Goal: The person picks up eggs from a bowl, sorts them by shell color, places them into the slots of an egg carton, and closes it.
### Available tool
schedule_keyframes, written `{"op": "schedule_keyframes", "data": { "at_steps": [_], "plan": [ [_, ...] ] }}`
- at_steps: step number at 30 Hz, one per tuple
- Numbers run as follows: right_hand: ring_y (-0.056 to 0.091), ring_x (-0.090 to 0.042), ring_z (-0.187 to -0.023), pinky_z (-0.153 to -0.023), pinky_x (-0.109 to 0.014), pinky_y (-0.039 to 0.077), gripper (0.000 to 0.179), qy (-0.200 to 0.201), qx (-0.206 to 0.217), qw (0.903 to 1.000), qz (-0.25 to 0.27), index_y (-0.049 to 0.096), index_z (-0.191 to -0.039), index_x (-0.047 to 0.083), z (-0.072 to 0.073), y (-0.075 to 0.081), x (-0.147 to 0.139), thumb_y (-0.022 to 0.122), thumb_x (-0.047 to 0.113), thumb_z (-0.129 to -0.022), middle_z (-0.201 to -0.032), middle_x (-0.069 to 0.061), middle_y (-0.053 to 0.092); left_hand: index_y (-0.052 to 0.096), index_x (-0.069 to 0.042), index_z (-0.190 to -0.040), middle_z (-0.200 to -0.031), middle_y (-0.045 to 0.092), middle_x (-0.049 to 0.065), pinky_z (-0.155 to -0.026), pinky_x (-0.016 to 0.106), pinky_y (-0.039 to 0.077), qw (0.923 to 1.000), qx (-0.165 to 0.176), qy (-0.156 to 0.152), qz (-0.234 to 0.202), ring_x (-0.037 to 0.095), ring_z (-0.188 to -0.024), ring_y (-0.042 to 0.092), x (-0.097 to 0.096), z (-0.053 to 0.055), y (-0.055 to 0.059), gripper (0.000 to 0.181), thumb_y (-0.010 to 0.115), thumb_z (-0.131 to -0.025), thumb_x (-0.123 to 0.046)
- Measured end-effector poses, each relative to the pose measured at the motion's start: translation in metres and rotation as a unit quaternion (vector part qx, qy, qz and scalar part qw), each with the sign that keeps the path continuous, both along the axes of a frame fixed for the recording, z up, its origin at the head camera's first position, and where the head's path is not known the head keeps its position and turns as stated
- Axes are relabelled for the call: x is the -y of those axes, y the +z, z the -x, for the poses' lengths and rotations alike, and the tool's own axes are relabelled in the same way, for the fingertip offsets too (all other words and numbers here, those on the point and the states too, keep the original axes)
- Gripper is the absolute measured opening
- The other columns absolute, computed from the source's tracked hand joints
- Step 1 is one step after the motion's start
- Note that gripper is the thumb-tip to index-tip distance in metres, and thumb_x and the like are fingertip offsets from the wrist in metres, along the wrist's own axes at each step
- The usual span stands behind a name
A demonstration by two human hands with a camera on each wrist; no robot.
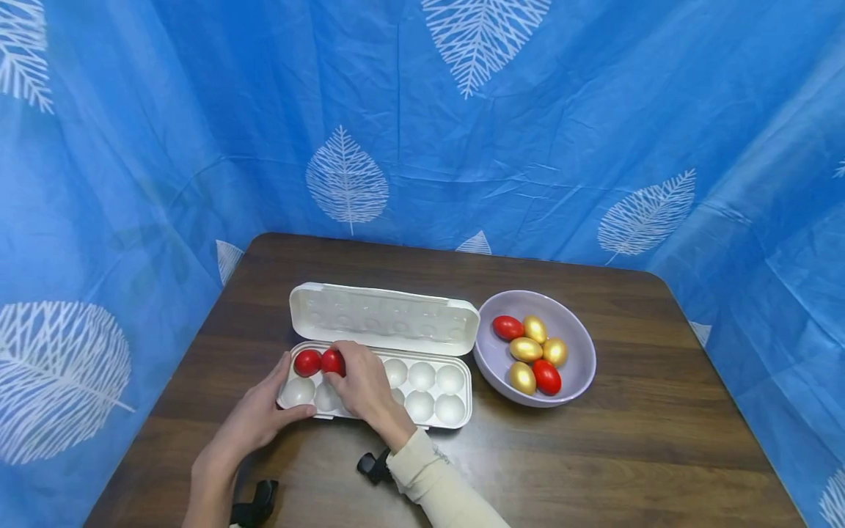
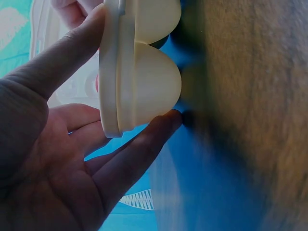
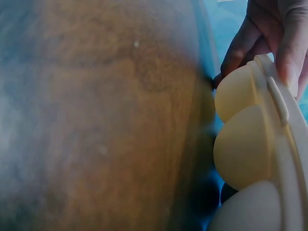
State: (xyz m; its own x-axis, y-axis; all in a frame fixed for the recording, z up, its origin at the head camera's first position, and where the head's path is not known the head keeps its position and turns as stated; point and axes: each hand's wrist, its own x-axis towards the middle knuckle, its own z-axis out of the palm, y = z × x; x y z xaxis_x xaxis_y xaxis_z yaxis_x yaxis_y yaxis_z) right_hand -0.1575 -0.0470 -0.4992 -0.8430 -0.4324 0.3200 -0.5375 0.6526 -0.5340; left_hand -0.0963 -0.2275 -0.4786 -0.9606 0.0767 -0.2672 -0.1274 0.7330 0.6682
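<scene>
A white egg carton [image 1: 460, 392] lies on the table with its lid [image 1: 389, 320] flipped back. My left hand [image 1: 260, 416] grips the carton's left end; in the left wrist view the thumb is on the rim and the fingers lie against the side and under a cup [image 2: 156, 86]. One red egg [image 1: 306, 363] sits in the back-left cup. Beside it, my right hand [image 1: 362, 381] holds a second red egg [image 1: 333, 361] at the neighbouring back-row cup, partly covering it. The right wrist view shows the carton's underside [image 3: 243, 144] and the left hand [image 3: 284, 43] at its end, not the held egg.
To the carton's right stands a lilac bowl [image 1: 579, 367] with several gold eggs [image 1: 526, 350] and two red eggs [image 1: 546, 377]. Blue curtains [image 1: 409, 198] with white leaf prints hang around the brown wooden table [image 1: 634, 455].
</scene>
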Motion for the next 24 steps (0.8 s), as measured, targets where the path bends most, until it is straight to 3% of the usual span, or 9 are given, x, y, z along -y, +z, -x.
{"op": "schedule_keyframes", "data": {
  "at_steps": [4,11,17,24],
  "plan": [
    [0.061,-0.012,-0.090,-0.082,-0.023,0.052,0.031,0.008,0.000,1.0000,0.003,0.068,-0.112,0.013,0.000,0.000,0.000,0.080,0.015,-0.083,-0.099,0.000,0.069,0.010,0.000,-0.157,-0.158,0.014,0.030,-0.106,0.067,0.024,1.0000,0.003,0.003,-0.001,0.053,-0.140,0.020,0.001,0.001,0.002,0.115,0.078,-0.079,-0.050],
    [0.062,-0.008,-0.092,-0.083,-0.017,0.050,0.035,0.025,0.033,0.9982,0.043,0.068,-0.118,0.013,-0.001,-0.004,-0.004,0.078,0.012,-0.084,-0.105,0.000,0.071,0.010,0.000,-0.156,-0.158,0.013,0.030,-0.107,0.067,0.024,0.9999,0.009,0.003,-0.004,0.053,-0.140,0.020,0.001,0.001,0.004,0.114,0.077,-0.080,-0.050],
    [0.063,-0.008,-0.091,-0.082,-0.016,0.051,0.041,0.043,0.054,0.9965,0.047,0.065,-0.126,0.010,-0.001,-0.002,-0.009,0.076,0.014,-0.086,-0.109,-0.002,0.071,0.010,0.000,-0.156,-0.158,0.014,0.030,-0.105,0.068,0.025,0.9999,0.010,0.000,0.002,0.053,-0.140,0.020,0.002,0.001,0.005,0.114,0.076,-0.080,-0.052],
    [0.062,-0.017,-0.116,-0.099,-0.029,0.048,0.059,0.049,0.087,0.9919,0.078,0.055,-0.139,0.002,-0.008,0.011,-0.029,0.074,0.029,-0.090,-0.131,-0.010,0.063,0.009,0.000,-0.157,-0.158,0.013,0.029,-0.104,0.069,0.025,0.9999,0.010,-0.002,-0.001,0.053,-0.140,0.020,0.001,0.000,0.006,0.114,0.076,-0.081,-0.052]
  ]
}}
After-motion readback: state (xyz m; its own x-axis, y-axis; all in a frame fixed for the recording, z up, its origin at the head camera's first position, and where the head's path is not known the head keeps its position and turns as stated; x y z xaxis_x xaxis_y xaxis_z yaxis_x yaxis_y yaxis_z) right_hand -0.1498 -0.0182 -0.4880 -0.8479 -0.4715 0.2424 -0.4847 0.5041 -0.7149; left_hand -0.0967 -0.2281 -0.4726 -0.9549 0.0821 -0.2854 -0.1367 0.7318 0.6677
